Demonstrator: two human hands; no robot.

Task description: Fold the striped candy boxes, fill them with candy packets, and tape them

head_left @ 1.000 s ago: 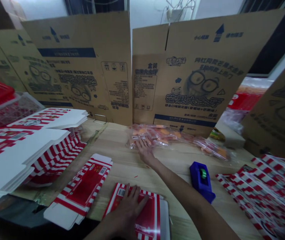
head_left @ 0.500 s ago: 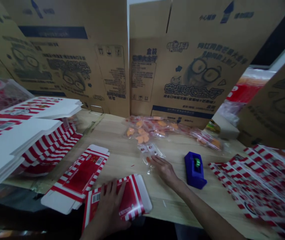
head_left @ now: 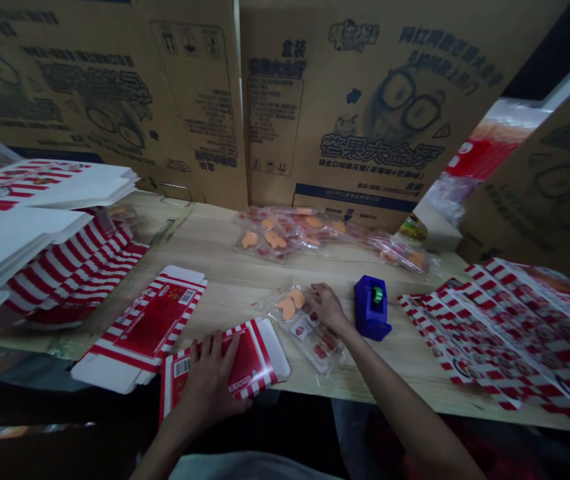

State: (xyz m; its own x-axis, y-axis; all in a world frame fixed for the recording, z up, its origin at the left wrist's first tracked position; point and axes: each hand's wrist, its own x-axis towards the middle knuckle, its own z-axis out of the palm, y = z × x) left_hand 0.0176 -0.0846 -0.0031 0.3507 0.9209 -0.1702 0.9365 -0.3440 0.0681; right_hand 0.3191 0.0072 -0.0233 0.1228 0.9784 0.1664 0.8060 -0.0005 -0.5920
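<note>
left grip [head_left: 209, 383]: open, not clenched, palm flat on a glossy red-and-white paperboard carton [head_left: 259, 353] at the desk edge
right grip [head_left: 327, 308]: released, fingertips on a crinkled clear plastic packet [head_left: 309, 343] of orange pieces
desk [head_left: 245, 267]: pale grained wood, blue tape dispenser [head_left: 372, 308] just beside right grip

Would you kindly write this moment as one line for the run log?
left hand: on red-and-white striped cardboard carton | right hand: on clear plastic packet of orange pieces | beside: blue tape dispenser
</note>
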